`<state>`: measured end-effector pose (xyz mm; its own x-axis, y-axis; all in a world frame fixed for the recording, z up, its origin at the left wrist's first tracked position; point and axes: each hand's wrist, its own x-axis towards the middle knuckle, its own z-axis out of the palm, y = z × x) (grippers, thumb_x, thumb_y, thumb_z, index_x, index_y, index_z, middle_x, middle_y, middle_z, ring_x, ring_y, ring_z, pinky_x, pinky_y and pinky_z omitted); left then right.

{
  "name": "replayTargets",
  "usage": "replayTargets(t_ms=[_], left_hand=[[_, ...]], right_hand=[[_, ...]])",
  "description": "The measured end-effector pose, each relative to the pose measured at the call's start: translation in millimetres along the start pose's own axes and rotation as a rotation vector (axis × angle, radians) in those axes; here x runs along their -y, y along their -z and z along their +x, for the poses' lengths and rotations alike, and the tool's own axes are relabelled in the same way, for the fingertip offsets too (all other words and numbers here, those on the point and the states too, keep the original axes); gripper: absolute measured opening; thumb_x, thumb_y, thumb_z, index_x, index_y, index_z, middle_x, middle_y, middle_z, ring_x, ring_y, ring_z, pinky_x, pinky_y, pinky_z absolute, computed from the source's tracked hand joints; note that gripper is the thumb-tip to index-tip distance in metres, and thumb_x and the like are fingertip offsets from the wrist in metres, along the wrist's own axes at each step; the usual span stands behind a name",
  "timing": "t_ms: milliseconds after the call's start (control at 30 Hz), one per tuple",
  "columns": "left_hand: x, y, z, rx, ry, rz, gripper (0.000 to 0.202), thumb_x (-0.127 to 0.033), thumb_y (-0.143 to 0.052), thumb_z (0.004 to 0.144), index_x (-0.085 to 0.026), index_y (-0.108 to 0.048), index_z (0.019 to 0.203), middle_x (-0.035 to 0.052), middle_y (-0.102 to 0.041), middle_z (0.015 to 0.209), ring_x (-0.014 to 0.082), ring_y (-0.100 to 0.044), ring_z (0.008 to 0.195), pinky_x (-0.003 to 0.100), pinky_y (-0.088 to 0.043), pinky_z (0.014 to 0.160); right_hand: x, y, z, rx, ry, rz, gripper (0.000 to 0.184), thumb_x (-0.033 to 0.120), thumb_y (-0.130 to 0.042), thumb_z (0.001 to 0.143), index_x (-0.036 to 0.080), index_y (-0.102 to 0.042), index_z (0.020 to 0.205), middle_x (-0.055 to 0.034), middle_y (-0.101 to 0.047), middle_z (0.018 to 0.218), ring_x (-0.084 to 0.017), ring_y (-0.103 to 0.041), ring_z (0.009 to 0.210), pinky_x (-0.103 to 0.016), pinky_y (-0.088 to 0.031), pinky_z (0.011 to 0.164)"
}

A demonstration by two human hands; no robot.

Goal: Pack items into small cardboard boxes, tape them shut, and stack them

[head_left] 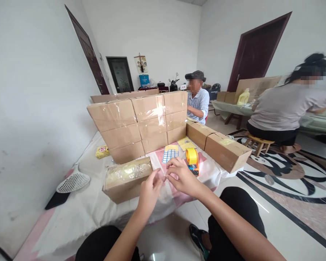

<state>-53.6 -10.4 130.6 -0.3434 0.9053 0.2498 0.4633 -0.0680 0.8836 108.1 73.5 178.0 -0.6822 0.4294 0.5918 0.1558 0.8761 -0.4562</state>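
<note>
My left hand (151, 186) and my right hand (181, 177) meet above the front of the table, fingertips bent and almost touching. Both seem pinched; whatever is between them is too small or clear to make out. Just left of my left hand lies a taped cardboard box (127, 185). Behind my right hand stands a tape dispenser (192, 159) with a yellow roll. A sheet of blue-framed labels (170, 156) lies beyond my fingers, with a yellow card (186, 143) farther back.
Stacked cardboard boxes (149, 121) form a wall across the table. More boxes (225, 148) line its right side. A white fly swatter (74, 180) and a small yellow box (102, 152) lie left. One person (199, 99) sits behind the stack, another (282, 103) on a stool to the right.
</note>
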Motion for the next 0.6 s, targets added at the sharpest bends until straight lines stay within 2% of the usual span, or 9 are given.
replayTargets(t_ms=[67, 133, 200, 300, 367, 500, 600], left_hand=[[2, 13.7, -3, 0.025, 0.052, 0.008, 0.059, -0.059, -0.059, 0.087, -0.015, -0.060, 0.127, -0.0014, -0.068, 0.059, 0.0162, -0.055, 0.044, 0.026, -0.041, 0.049], [5, 28.3, -6, -0.002, 0.046, 0.011, 0.055, -0.061, -0.058, 0.087, -0.017, -0.061, 0.119, -0.0040, -0.062, 0.053, 0.0173, -0.058, 0.048, 0.026, -0.041, 0.052], [10, 42.5, -7, -0.062, 0.024, 0.020, 0.048, -0.062, -0.053, 0.089, -0.019, -0.062, 0.109, -0.0042, -0.060, 0.051, 0.0177, -0.058, 0.051, 0.026, -0.042, 0.056], [17, 63.5, -4, -0.146, 0.048, 0.078, 0.045, -0.063, -0.048, 0.091, -0.021, -0.063, 0.097, -0.0028, -0.061, 0.051, 0.0178, -0.057, 0.052, 0.027, -0.041, 0.058], [20, 77.5, 0, -0.225, 0.067, 0.120, 0.045, -0.064, -0.048, 0.090, -0.022, -0.063, 0.095, -0.0028, -0.061, 0.052, 0.0179, -0.057, 0.053, 0.027, -0.041, 0.059], [21, 101.5, 6, -0.430, 0.056, 0.119, 0.047, -0.065, -0.049, 0.090, -0.022, -0.065, 0.103, -0.0043, -0.058, 0.052, 0.0182, -0.056, 0.053, 0.028, -0.040, 0.059], [22, 109.8, 7, -0.479, 0.017, 0.097, 0.050, -0.064, -0.047, 0.092, -0.022, -0.067, 0.112, -0.0048, -0.055, 0.052, 0.0184, -0.056, 0.054, 0.028, -0.042, 0.060]], right_hand=[[13, 3, 4, 0.038, 0.000, 0.003, 0.014, 0.020, -0.063, 0.093, 0.021, -0.068, 0.080, -0.0057, -0.060, 0.110, -0.024, -0.052, 0.108, -0.044, -0.040, 0.095], [24, 6, 12, 0.078, -0.001, 0.058, 0.015, 0.021, -0.064, 0.094, 0.022, -0.069, 0.079, -0.0051, -0.059, 0.117, -0.025, -0.051, 0.115, -0.045, -0.038, 0.100], [32, 9, 26, 0.093, 0.012, 0.133, 0.018, 0.020, -0.063, 0.095, 0.021, -0.069, 0.078, -0.0052, -0.059, 0.118, -0.025, -0.051, 0.118, -0.045, -0.037, 0.103], [35, 12, 55, 0.034, 0.046, 0.189, 0.018, 0.022, -0.062, 0.096, 0.020, -0.068, 0.079, -0.0064, -0.059, 0.115, -0.023, -0.053, 0.115, -0.044, -0.037, 0.105], [31, 11, 74, 0.039, 0.058, 0.186, 0.018, 0.027, -0.063, 0.096, 0.019, -0.068, 0.081, -0.0067, -0.060, 0.116, -0.023, -0.053, 0.114, -0.045, -0.036, 0.105], [12, -11, 110, 0.243, 0.019, 0.258, 0.019, 0.030, -0.063, 0.096, 0.019, -0.069, 0.081, -0.0072, -0.061, 0.118, -0.024, -0.054, 0.119, -0.043, -0.039, 0.105], [-12, -42, 132, 0.342, -0.070, 0.221, 0.014, 0.027, -0.066, 0.092, 0.018, -0.071, 0.082, -0.0063, -0.064, 0.115, -0.023, -0.057, 0.117, -0.042, -0.038, 0.107]])
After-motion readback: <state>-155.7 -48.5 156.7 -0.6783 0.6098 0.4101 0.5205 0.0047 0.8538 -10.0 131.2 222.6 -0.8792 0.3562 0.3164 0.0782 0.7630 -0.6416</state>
